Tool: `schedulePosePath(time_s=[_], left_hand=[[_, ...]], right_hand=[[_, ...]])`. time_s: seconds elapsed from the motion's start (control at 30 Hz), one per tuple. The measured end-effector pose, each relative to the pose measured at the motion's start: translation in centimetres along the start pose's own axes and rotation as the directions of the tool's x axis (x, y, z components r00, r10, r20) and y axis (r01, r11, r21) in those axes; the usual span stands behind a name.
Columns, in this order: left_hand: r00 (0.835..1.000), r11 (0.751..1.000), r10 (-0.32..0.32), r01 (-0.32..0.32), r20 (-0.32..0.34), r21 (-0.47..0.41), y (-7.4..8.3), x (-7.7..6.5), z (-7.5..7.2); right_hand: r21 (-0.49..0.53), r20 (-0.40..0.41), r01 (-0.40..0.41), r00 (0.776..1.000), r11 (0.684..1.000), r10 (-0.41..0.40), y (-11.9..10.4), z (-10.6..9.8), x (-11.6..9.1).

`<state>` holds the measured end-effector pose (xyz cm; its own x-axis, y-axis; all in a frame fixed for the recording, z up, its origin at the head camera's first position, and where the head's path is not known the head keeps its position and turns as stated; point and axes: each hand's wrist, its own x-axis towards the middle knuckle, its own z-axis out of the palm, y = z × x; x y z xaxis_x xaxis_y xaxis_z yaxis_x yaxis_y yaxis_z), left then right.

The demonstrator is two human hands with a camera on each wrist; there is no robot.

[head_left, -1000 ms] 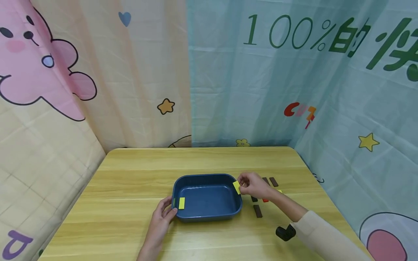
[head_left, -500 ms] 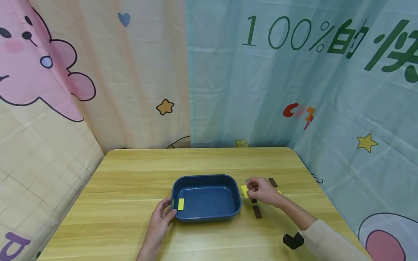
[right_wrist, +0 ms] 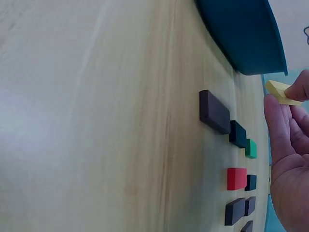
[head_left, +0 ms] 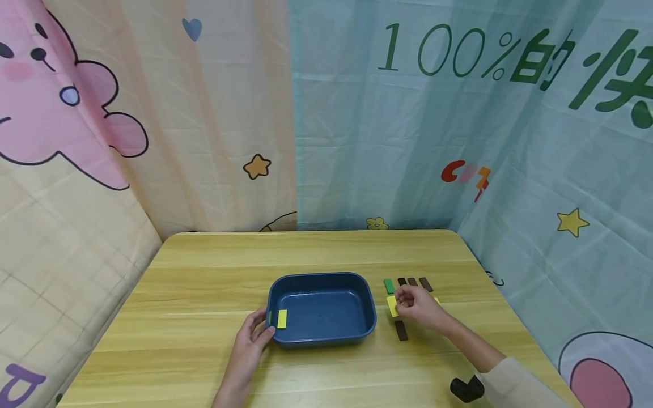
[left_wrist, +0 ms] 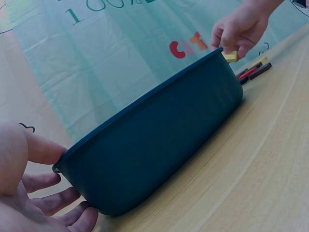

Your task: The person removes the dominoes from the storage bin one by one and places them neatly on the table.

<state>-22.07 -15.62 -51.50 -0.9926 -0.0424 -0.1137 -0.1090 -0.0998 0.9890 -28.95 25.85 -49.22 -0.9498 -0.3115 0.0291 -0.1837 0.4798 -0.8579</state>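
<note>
My left hand (head_left: 247, 345) holds the left end of a blue plastic tub (head_left: 326, 341), thumb at the rim and fingers against the outer wall. Inside the tub, a yellow block (head_left: 282, 319) lies on the floor near the left end, with a bit of green (head_left: 270, 319) beside it. My right hand (head_left: 422, 309) pinches another flat yellow block (right_wrist: 277, 89) between thumb and fingers, above the table just right of the tub. Under and around this hand lie a dark brown block (right_wrist: 214, 112), a black block (right_wrist: 237, 134), a red block (right_wrist: 236, 179) and a green block (head_left: 389, 286).
Several more dark blocks (head_left: 425, 284) form a row behind the right hand, which partly hides the group. A black device (head_left: 466, 390) sits at the right wrist by the sleeve (head_left: 517, 382). The wooden table (head_left: 168, 317) backs onto printed curtains (head_left: 347, 130).
My right hand has moved right, from over the tub's right rim to above the loose blocks, with the yellow block still pinched. The left hand keeps its place on the tub.
</note>
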Motion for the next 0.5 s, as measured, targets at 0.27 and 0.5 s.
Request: schedulePosePath(time_s=[0.27,0.5], left_hand=[[1.000,1.000,-0.005,0.005,-0.003,0.017,0.1,0.0,-0.1],[1.000,1.000,0.000,0.000,0.002,0.011,0.1,0.0,-0.1]], right_hand=[[0.026,-0.037,-0.024,0.999,0.999,0.025,1.1,-0.3,-1.7],[0.001,-0.034,-0.099,0.994,0.995,0.099,2.5,-1.1,-3.7]])
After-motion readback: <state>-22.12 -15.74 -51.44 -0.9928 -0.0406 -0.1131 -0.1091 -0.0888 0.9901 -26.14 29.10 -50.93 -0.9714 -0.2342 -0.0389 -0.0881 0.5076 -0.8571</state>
